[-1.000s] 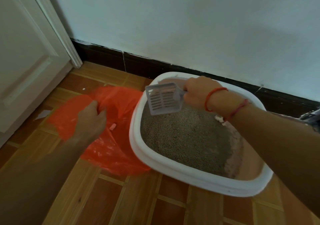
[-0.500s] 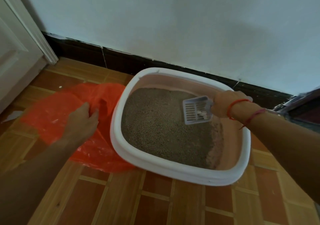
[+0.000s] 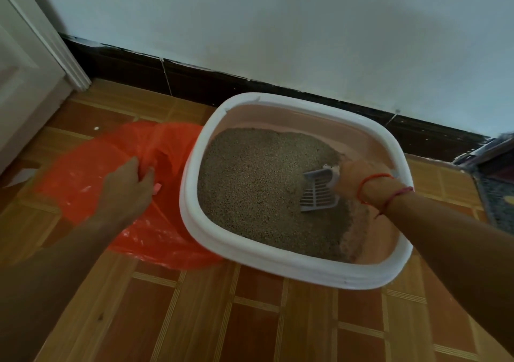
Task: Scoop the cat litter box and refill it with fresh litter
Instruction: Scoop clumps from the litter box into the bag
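A pink litter box with a white rim point(image 3: 292, 271) sits on the floor by the wall, holding grey-brown litter point(image 3: 258, 183) piled toward its left and back. My right hand point(image 3: 358, 179) grips the handle of a grey slotted scoop point(image 3: 319, 190), whose blade is tipped down into the litter at the box's right side. A small white lump point(image 3: 336, 170) sits near the scoop's handle end. An orange plastic bag point(image 3: 91, 175) lies on the floor left of the box. My left hand point(image 3: 129, 185) pinches the bag's edge, holding its mouth apart.
The brown tiled floor point(image 3: 250, 320) surrounds the box. A white door and frame point(image 3: 33, 69) stand at the left, a dark skirting board point(image 3: 194, 83) runs along the wall, and a patterned mat point(image 3: 495, 183) lies at the far right. A scrap of paper point(image 3: 22, 176) lies near the door.
The scoop has swung from over the box's left rim near the bag to the right side, then dipped blade-down into the litter. My left hand stays on the bag.
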